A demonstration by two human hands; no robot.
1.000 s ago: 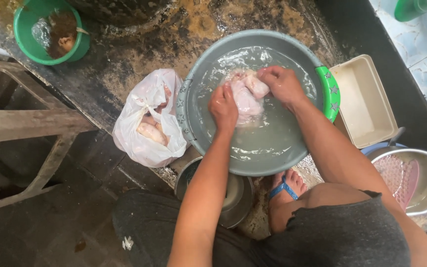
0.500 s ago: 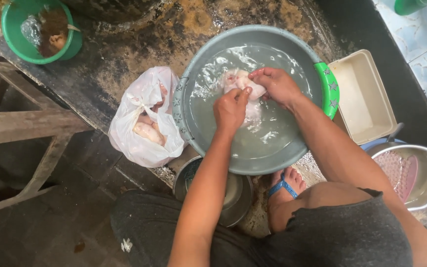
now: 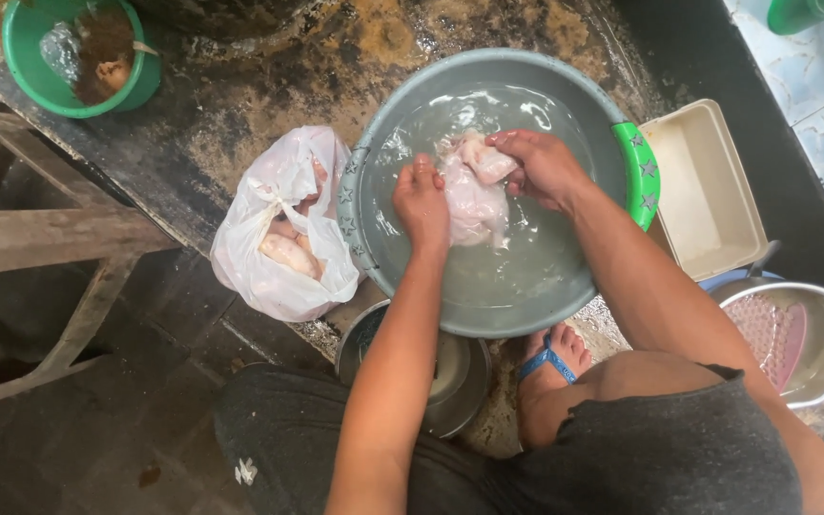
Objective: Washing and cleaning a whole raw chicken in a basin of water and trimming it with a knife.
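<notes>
Both hands grip a pale piece of raw chicken over the water in a grey basin. The left hand closes on its near side; the right hand pinches its upper end. The fingertips are partly hidden by meat. A white plastic bag just beside the basin holds more pieces, indistinct. A metal pot is cut off at right.

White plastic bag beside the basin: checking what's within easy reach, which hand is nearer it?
Left. The left hand is on the basin's bag side; the right hand is farther across.
</notes>
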